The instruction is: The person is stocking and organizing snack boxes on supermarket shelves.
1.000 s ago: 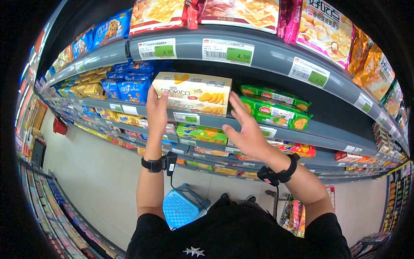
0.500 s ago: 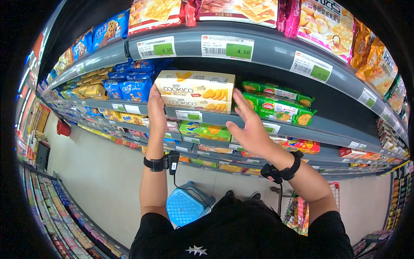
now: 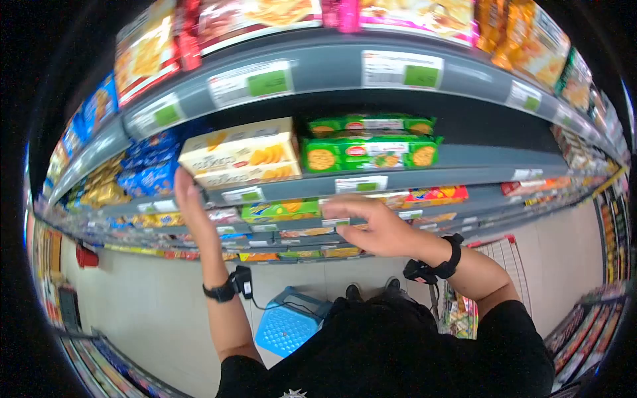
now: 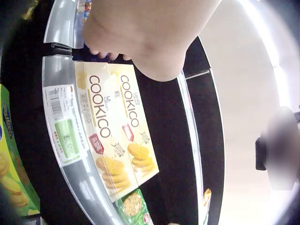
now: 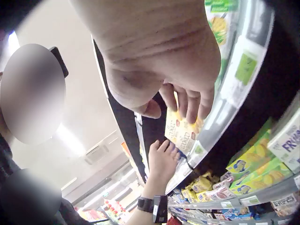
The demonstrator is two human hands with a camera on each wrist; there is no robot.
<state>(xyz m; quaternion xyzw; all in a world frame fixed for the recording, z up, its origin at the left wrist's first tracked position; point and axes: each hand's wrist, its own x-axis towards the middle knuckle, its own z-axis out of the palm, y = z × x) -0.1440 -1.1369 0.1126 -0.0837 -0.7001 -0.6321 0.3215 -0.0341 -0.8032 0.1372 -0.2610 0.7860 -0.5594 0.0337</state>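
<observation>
Two cream COOKICO boxes (image 3: 242, 156) (image 4: 101, 131) lie one against the other on the middle shelf, between blue packets (image 3: 149, 169) and green biscuit packs (image 3: 371, 154). At the boxes' left end is the left hand (image 3: 194, 209), fingers extended; whether it touches them cannot be told. In the left wrist view that hand (image 4: 140, 33) is at the boxes' end. The right hand (image 3: 375, 225) hangs in front of the shelf below the green packs, fingers extended and holding nothing. The right wrist view shows the right hand (image 5: 164, 65) with fingers slightly bent.
Above, a shelf edge (image 3: 332, 69) with price tags carries red and pink packets. Lower shelves hold a green box (image 3: 280, 209) and red boxes. On the floor are a blue stool (image 3: 288, 325), a wire cart (image 3: 501, 259) at the right and a red basket (image 3: 86, 257) at the left.
The right hand has come away from the boxes' right end, moving down. The left hand has shifted slightly down. The head view has swung right, so the shelf appears further left.
</observation>
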